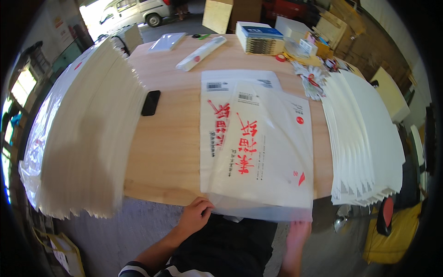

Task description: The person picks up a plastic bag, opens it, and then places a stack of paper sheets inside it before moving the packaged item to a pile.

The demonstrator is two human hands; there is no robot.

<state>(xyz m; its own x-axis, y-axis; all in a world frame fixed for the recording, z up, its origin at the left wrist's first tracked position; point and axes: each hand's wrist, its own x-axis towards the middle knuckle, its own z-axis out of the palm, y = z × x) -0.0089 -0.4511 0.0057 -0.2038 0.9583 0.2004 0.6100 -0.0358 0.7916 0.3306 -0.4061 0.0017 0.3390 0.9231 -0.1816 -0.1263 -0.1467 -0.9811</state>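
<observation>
A translucent plastic bag (277, 149) with red print lies at a slight slant over another printed plastic bag (211, 173) on the wooden table (162, 149). My left hand (198, 212) pinches the near left corner of the upper bag at the table's front edge. Beneath the near right corner, my right hand (300, 226) shows partly through the clear plastic; its fingers hold that edge. The bag looks flat, and its open flap hangs a little over the table's front edge.
Tall stacks of plastic packaging (86, 145) stand left, beside a black phone (151, 103). Fanned white paper sheets (367, 138) lie right, near gloves (311, 81). Farther back are a rolled plastic bundle (202, 53), a boxed stack (261, 38) and green-handled scissors (200, 36).
</observation>
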